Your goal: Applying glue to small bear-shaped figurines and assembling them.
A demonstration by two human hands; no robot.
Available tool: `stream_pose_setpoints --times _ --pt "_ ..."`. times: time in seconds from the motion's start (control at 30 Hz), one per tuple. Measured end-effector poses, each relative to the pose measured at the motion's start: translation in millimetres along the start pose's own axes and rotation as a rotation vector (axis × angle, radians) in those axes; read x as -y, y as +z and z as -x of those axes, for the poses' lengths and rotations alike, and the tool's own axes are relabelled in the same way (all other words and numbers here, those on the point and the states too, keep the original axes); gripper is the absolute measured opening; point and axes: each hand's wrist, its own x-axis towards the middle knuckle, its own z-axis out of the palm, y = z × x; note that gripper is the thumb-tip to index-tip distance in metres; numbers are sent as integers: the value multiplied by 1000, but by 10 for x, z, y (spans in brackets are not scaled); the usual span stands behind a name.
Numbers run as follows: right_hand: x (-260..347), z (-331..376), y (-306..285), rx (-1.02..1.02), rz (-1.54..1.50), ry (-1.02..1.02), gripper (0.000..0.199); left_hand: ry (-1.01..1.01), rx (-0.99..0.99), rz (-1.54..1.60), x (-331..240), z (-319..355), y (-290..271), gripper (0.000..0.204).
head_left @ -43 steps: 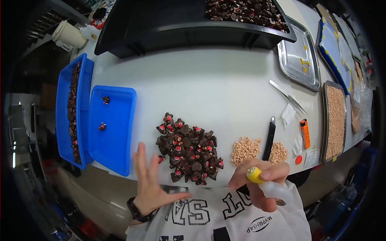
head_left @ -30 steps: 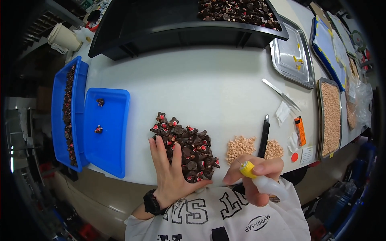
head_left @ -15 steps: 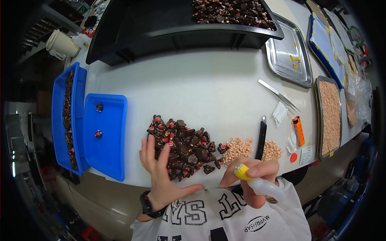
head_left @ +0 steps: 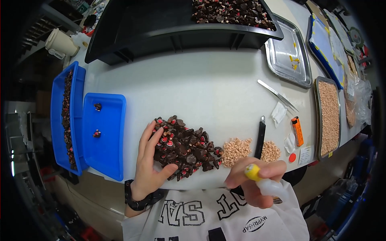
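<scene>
My left hand point(head_left: 148, 162) lies flat on the white table, fingers spread against the left side of a heap of small dark brown parts with red dots point(head_left: 183, 146). My right hand point(head_left: 253, 182), near the table's front edge, grips a small clear squeeze bottle with a yellow cap point(head_left: 261, 180). Two small piles of tan pellets point(head_left: 236, 150) lie just right of the dark heap, with a black-handled tool point(head_left: 260, 138) between them.
A blue tray point(head_left: 114, 138) holding two dark parts sits left of my hand, beside a longer blue tray point(head_left: 56, 120) full of parts. A large black bin point(head_left: 161, 30) stands at the back. On the right are a steel tray point(head_left: 287, 70), tweezers point(head_left: 277, 94), an orange lighter point(head_left: 297, 130) and a pellet tray point(head_left: 329, 112).
My left hand came down from the table edge onto the dark heap and has slid to its left side. The right hand with the bottle stayed near the front edge.
</scene>
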Motion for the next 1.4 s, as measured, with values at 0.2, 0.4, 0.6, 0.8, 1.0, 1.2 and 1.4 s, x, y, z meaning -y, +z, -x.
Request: stream_pose_setpoints --times 0.2,0.4,0.6,0.8,1.0,1.2,1.4 --pt "27 -26 -10 -204 199 -184 48 193 -172 -280 -328 123 3 74" --pt "35 -19 -19 -133 169 -185 48 300 152 -438 -820 -138 257 48" --pt "66 26 28 -152 225 -101 49 325 165 -623 -755 -175 538 15" --pt "91 19 -11 -153 252 -71 46 307 174 -635 -665 -147 568 23" --pt "-11 -51 -85 -42 389 -156 46 425 19 -236 -680 -114 340 30" --pt "168 -179 -140 390 425 43 39 17 243 932 -551 -19 330 31" --pt "121 -213 -112 395 474 46 32 -136 209 1274 -542 -167 324 40"
